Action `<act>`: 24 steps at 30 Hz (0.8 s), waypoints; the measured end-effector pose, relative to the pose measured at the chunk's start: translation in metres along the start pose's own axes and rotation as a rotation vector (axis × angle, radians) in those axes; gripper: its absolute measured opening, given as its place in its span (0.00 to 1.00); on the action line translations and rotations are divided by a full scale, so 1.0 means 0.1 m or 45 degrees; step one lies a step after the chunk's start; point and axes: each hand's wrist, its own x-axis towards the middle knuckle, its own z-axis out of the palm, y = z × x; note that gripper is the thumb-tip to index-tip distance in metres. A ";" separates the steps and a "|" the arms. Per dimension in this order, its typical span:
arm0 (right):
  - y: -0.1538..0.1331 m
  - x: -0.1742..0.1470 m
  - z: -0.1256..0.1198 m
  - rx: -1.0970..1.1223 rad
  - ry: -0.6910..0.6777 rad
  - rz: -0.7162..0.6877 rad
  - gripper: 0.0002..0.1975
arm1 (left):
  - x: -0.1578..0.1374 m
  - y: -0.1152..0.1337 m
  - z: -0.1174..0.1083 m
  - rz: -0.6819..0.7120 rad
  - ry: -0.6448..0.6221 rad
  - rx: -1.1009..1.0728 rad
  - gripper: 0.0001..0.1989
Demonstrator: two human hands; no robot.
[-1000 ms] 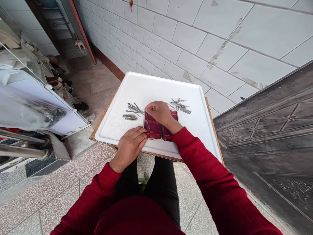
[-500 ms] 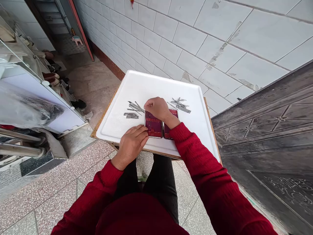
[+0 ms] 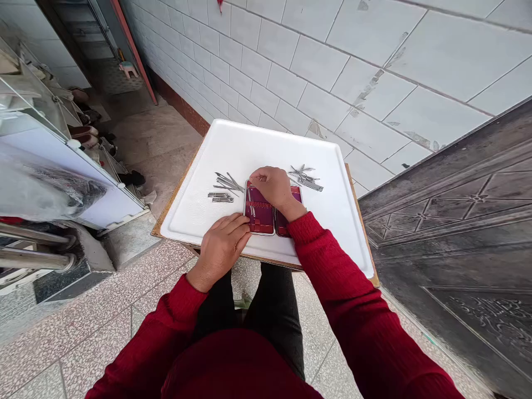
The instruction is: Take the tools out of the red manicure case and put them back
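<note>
White tray (image 3: 199,221) carries an open maroon case (image 3: 261,213), metal-edged, lying flat near its front edge. Left hand (image 3: 222,244) rests flat on its near corner; right hand (image 3: 272,185), fingers pinched, presses its far edge, grasp unclear. Loose steel tools (image 3: 228,183) lie beyond.

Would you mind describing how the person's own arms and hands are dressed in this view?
Both arms wear long sleeves of a dark red, finely ribbed knit that reach to the wrists. The left hand and the right hand are bare: no gloves, and no rings, watch or bracelets can be made out. The same red knit covers the body at the bottom of the view.
</note>
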 end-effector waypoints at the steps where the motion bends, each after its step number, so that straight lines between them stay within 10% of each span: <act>1: -0.01 0.00 0.00 -0.002 -0.007 -0.011 0.09 | 0.00 0.00 0.00 0.003 0.000 0.002 0.07; 24: -0.68 0.07 0.02 -0.467 -0.424 -0.230 0.12 | -0.01 0.01 0.04 0.009 0.038 0.021 0.07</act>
